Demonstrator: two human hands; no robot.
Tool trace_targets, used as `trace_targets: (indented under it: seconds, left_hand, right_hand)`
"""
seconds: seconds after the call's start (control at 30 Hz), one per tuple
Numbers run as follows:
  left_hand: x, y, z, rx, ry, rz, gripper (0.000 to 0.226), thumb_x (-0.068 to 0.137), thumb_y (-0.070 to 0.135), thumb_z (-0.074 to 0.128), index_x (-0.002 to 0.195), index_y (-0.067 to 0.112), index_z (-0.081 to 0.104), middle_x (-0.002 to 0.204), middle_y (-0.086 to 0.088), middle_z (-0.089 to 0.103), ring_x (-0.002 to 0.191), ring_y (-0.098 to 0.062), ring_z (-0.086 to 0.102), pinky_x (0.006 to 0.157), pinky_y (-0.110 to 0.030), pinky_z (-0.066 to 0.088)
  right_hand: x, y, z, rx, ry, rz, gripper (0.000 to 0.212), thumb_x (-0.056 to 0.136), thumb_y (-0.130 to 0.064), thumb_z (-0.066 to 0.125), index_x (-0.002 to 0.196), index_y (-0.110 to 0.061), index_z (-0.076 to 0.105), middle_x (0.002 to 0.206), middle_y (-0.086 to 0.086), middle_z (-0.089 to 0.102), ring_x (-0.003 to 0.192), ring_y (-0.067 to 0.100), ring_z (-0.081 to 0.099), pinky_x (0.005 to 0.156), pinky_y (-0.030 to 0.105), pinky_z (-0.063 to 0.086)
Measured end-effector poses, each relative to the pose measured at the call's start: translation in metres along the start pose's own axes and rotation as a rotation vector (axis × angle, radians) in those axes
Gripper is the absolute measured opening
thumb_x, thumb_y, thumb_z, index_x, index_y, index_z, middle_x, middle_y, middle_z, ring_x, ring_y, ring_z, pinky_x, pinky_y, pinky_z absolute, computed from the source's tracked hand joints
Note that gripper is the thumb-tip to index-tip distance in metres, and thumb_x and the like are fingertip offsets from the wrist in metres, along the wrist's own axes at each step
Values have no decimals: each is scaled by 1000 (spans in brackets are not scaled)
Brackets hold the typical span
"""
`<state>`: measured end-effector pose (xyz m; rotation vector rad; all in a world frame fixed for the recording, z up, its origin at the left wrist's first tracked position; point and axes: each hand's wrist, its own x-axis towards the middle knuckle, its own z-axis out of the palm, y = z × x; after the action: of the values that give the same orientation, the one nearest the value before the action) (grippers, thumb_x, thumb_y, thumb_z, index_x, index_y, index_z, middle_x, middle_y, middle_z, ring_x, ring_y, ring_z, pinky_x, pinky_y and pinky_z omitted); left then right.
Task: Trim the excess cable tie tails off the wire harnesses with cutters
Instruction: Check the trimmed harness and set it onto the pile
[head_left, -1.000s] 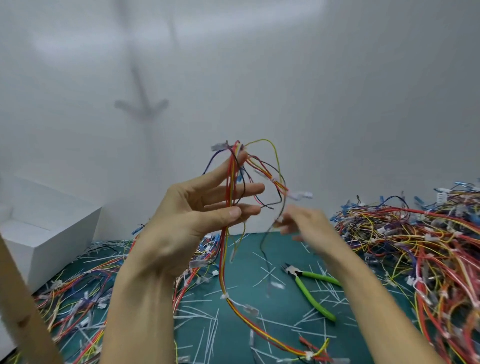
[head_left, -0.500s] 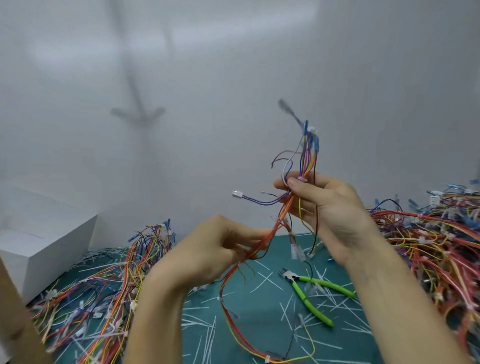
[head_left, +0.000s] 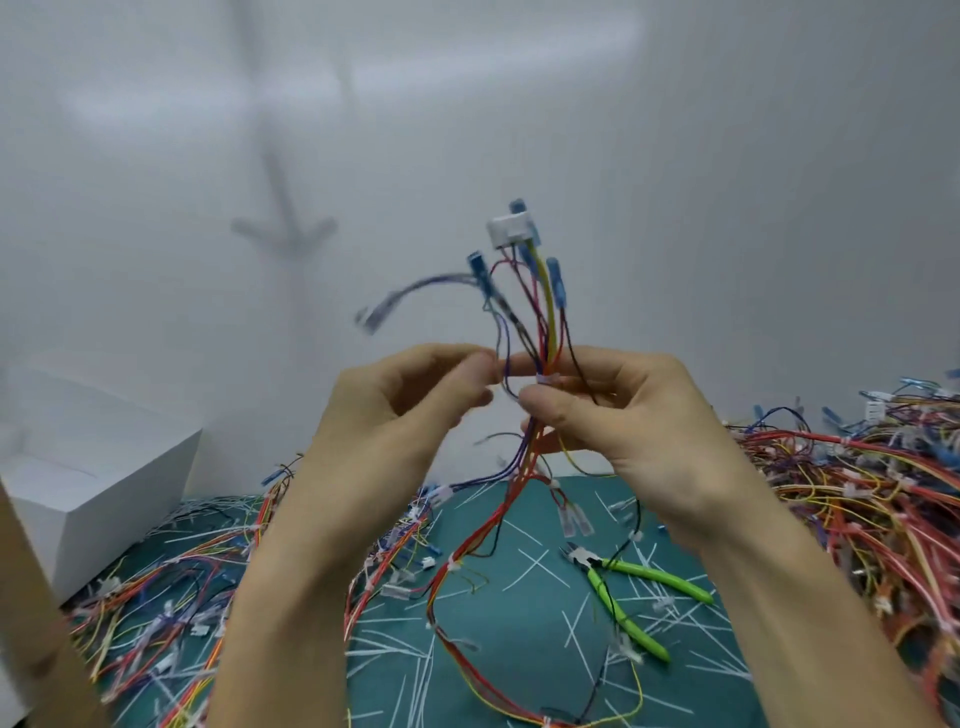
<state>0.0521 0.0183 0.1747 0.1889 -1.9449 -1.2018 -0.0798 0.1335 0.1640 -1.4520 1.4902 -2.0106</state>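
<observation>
The right hand (head_left: 639, 421) was clamped on the harness (head_left: 546, 317), thumb and fingers round the bundle at a white tie (head_left: 545, 378), holding it upright above the mat (head_left: 519, 618). The left hand (head_left: 400, 415) had curled fingertips against the bundle, too blurred to tell if they pinched a wire. The cutters (head_left: 594, 565) lay on the mat, apart from both hands

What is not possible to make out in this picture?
Head view:
- left hand fingertips: motion blur hides whether they pinch a wire.
- connector on the purple wire: smeared by motion.
- cable tie tail on the harness: too small, beside the right hand thumb.
- wire pile: cut by right edge.
</observation>
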Motion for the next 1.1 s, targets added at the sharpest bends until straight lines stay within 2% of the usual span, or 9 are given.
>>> trace_targets:
  seconds: [0.07,0.13,0.33,0.53,0.7,0.77,0.87,1.0,1.1]
  left_hand:
    - [-1,3,5,-32,-73,9,32,75,36,70,102,21,75,95,6,78,91,-5,73,77,-16,55]
    - [1,1,10,-56,-53,15,28,77,27,74,105,21,74,95,2,78,89,-10,74,76,-20,57]
    - [2,-3,13,-190,121,61,16,82,-1,73,93,10,74,88,-5,78,80,-20,76,68,-29,61]
    - [4,-3,7,-172,282,54,17,77,6,77,83,22,75,80,8,77,70,-1,70,57,-14,53]
    - [6,-5,10,-172,324,63,17,75,11,80,87,21,76,82,8,78,72,-1,69,54,-12,48]
    - [5,-5,12,-178,292,73,16,77,11,78,91,20,76,84,5,78,76,-4,72,59,-14,51]
    - [5,-8,7,-142,171,61,29,87,-2,65,100,22,75,93,5,78,88,-8,73,69,-19,57]
    - [7,-17,-2,76,-109,-30,71,76,-31,33,110,20,69,103,7,77,103,-5,69,89,-21,50]
    - [4,-21,-3,212,-335,-91,65,83,-27,41,107,26,69,106,16,75,107,6,64,93,-11,44]
  right_hand:
    - [-1,-3,7,-41,0,-44,21,81,-6,75,92,-23,77,76,-5,75,65,4,66,59,21,57]
    - [-1,-2,11,-89,49,-68,25,80,-2,76,91,-24,75,73,-4,73,61,6,66,54,19,52]
    - [-1,2,14,-154,74,-21,27,79,-11,80,101,-18,67,84,-2,77,78,10,73,71,26,60]
    - [-5,-1,12,-85,-128,89,18,86,-15,74,103,-16,75,91,0,78,83,15,75,74,20,58]
    - [-4,6,26,-158,56,15,14,80,-21,80,94,-17,78,79,-4,77,73,10,74,67,18,55]
    - [-3,9,29,-197,153,-9,3,82,-19,78,85,-21,77,75,-5,76,71,13,74,68,25,59]
    - [-2,8,26,-185,209,-12,14,87,-13,72,76,-22,73,73,-1,76,71,17,74,71,35,62]
    - [0,1,15,-93,225,-12,18,90,-7,67,80,-21,72,76,4,76,71,18,74,67,31,62]
    - [0,0,10,-10,217,-9,18,93,-4,62,83,-16,71,74,4,76,65,15,72,60,26,60]
